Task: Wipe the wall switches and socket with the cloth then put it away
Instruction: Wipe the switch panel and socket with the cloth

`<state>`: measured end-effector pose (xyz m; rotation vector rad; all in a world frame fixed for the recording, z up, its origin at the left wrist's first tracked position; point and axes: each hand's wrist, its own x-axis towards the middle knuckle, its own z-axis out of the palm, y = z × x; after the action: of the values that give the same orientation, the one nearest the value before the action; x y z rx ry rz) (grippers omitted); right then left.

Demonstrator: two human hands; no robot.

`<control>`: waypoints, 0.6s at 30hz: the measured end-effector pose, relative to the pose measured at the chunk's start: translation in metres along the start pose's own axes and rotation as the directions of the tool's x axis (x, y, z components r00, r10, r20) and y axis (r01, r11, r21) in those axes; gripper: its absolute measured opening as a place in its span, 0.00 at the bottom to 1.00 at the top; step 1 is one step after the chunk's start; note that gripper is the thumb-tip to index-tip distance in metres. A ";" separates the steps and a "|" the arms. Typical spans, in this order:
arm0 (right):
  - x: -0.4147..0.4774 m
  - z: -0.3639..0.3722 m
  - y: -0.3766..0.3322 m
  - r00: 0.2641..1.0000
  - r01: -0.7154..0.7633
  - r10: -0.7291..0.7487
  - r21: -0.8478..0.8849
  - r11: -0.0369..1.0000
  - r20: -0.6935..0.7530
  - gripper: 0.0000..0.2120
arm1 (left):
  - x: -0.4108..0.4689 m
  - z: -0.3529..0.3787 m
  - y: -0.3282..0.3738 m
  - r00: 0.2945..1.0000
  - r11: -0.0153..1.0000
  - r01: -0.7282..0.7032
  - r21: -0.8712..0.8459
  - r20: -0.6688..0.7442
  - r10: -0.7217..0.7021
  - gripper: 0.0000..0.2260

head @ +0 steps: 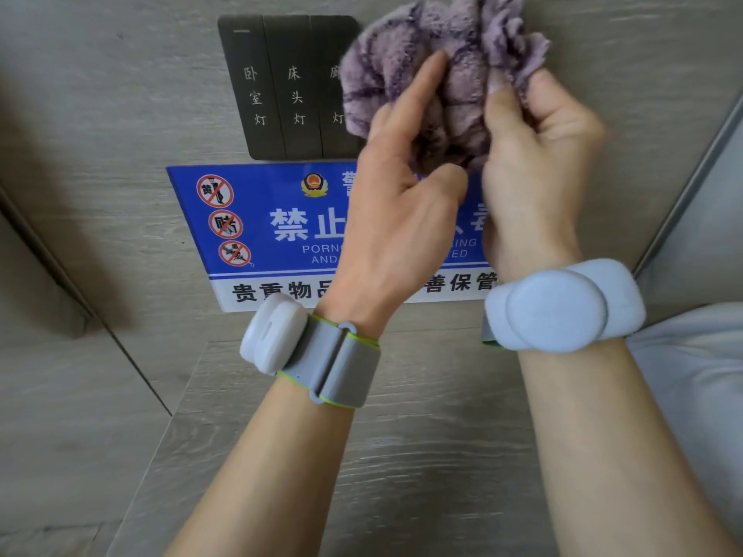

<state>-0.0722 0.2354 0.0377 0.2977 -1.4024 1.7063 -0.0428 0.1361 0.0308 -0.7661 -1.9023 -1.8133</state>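
A dark three-rocker switch panel (281, 90) with white characters is set in the wood-grain wall. A crumpled purple cloth (434, 54) hangs in front of the wall and covers the panel's right edge. Both hands hold the cloth up. My left hand (402, 195) grips its lower part with the index finger stretched up along it. My right hand (538, 154) pinches the cloth's right side between thumb and fingers. No socket shows; whatever is behind the cloth and hands is hidden.
A blue and white warning sign (261, 235) is fixed below the switches. A wood-grain ledge (422, 456) runs beneath my forearms. White bedding (699, 375) lies at the right. Both wrists wear grey bands with white sensor pucks.
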 end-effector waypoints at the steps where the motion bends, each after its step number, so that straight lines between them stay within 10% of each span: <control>1: 0.003 -0.004 0.001 1.000 -0.002 0.002 0.001 1.000 -0.021 0.08 | -0.001 0.002 0.000 0.999 1.000 -0.002 0.023 0.035 0.001 0.38; 18: -0.005 0.010 0.001 0.999 0.010 -0.009 -0.018 1.000 0.053 0.08 | 0.006 0.003 -0.006 0.996 0.997 -0.075 -0.027 -0.046 0.073 0.38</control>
<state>-0.0729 0.2242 0.0370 0.3414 -1.4522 1.6886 -0.0511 0.1398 0.0297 -0.7877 -1.7994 -1.8010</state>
